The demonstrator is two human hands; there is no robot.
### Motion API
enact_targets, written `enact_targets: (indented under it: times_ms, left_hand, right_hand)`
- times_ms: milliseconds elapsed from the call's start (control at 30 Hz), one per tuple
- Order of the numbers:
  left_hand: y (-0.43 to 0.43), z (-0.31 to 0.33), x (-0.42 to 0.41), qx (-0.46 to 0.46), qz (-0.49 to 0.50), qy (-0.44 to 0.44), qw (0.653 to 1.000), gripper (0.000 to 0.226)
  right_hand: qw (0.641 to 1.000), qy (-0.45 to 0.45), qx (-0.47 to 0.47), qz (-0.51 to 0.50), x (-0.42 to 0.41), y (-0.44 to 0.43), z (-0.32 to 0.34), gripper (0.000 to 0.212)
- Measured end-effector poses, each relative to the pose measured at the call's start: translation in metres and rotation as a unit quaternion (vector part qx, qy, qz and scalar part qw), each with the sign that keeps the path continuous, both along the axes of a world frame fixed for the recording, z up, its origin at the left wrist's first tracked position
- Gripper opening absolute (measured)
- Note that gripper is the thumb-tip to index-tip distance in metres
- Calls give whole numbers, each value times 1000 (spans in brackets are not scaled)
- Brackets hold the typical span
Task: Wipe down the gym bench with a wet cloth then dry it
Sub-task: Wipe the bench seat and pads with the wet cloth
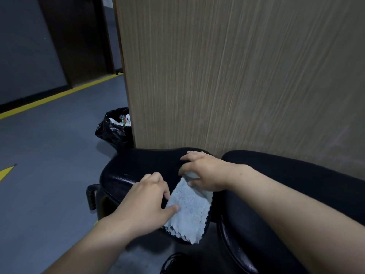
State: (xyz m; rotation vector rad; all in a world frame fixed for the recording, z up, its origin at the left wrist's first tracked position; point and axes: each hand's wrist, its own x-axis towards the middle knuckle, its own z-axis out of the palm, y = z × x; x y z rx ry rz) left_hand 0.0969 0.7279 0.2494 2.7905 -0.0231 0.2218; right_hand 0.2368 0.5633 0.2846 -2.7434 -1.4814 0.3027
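A light blue fluffy cloth (pixel 189 210) lies on the black padded seat of the gym bench (pixel 136 167), hanging over its near edge. My left hand (pixel 146 202) rests on the seat at the cloth's left edge, its thumb pressing on the cloth. My right hand (pixel 203 171) sits at the cloth's far end with curled fingers pinching that end. The longer black back pad (pixel 296 194) of the bench runs to the right under my right forearm.
A tall wood-grain panel (pixel 237 76) stands directly behind the bench. A bin with a black bag (pixel 114 129) sits on the grey floor beside the panel's left edge. Yellow floor lines (pixel 49 97) run at the left. A black object (pixel 173 264) lies below the bench.
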Motion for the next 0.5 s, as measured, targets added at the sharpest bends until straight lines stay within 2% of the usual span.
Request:
enact_targets:
  times_ms: [67, 133, 333, 433, 500]
  left_hand:
    - [-2, 0, 1, -28, -8, -1, 1000, 26]
    - [-1, 0, 3, -55, -8, 6, 998, 22]
    - [14, 19, 17, -37, -44, 61, 997, 15]
    - [26, 28, 27, -104, -91, 92, 986, 14]
    - [36, 36, 32, -199, -133, 119, 964, 22]
  right_hand:
    - [1000, -4, 21, 8, 4, 0, 4, 18]
    - [999, -8, 37, 6, 3, -4, 9, 11]
    - [995, -4, 89, -37, -11, -36, 23, 15]
    - [981, 63, 174, -51, -24, -53, 32, 26]
    - [948, 171, 261, -63, -36, -62, 39, 29]
